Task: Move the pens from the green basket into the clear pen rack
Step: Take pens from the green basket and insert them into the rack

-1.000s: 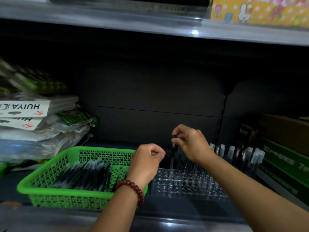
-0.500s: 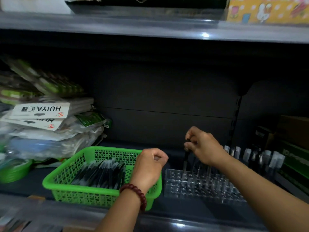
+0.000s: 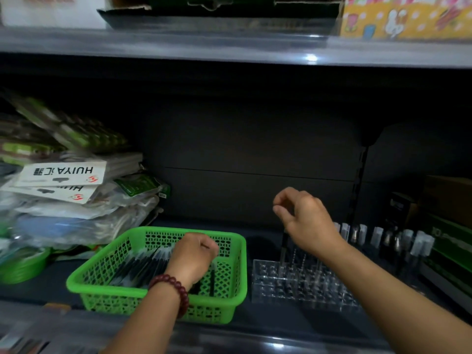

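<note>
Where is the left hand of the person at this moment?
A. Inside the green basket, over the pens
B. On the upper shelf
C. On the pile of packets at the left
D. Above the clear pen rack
A: the left hand, the one with the bead bracelet, is down inside the green basket, over the dark pens lying there.

Dim, heavily shadowed, bowed by wide-angle lens.
Small glare spots on upper shelf edge [image 3: 310, 57] and lower front rail [image 3: 278, 344]; back panel [image 3: 255, 139] nearly black; green basket [image 3: 158, 292] brightest; smeared soft toward lower-left corner.
</note>
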